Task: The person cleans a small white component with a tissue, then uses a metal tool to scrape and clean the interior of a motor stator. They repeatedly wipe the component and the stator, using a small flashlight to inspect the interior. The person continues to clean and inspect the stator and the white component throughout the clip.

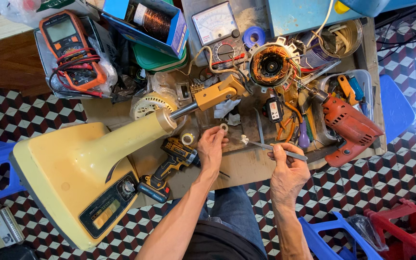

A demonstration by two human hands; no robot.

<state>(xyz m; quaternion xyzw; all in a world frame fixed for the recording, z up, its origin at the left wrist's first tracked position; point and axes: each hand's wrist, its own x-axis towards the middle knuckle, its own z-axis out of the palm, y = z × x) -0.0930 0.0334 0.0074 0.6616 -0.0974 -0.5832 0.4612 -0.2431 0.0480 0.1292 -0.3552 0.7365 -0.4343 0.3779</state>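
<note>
Fan base [68,178], cream-yellow and the biggest thing on my low work board [246,168], lies tipped over at my left with its control panel [109,204] facing up; its neck runs up and right into a metal rod and a yellow bracket [217,92]. Beyond that bracket sits the fan's motor stator [270,65], copper windings showing, with loose wires trailing from it. A red electric drill [350,127] lies at the right edge of the board, partly against a clear plastic tub [362,82] of hand tools. At the far left rests an orange digital multimeter [71,45] with its red and black leads coiled on it, and an analogue meter [217,29] stands near the top centre beside a roll of blue tape [253,36]. A yellow and black cordless driver [172,166] lies just left of my left wrist, touching the fan base's side.

My left hand [211,149] pinches a small white ring [224,127] between thumb and fingertips, just above the board near the middle. My right hand [287,171] is closed around a thin grey tool [278,149], held like a pen; its tip carries a small white scrap [244,140] and points left toward my other hand, the two well apart from the ring but near
</note>
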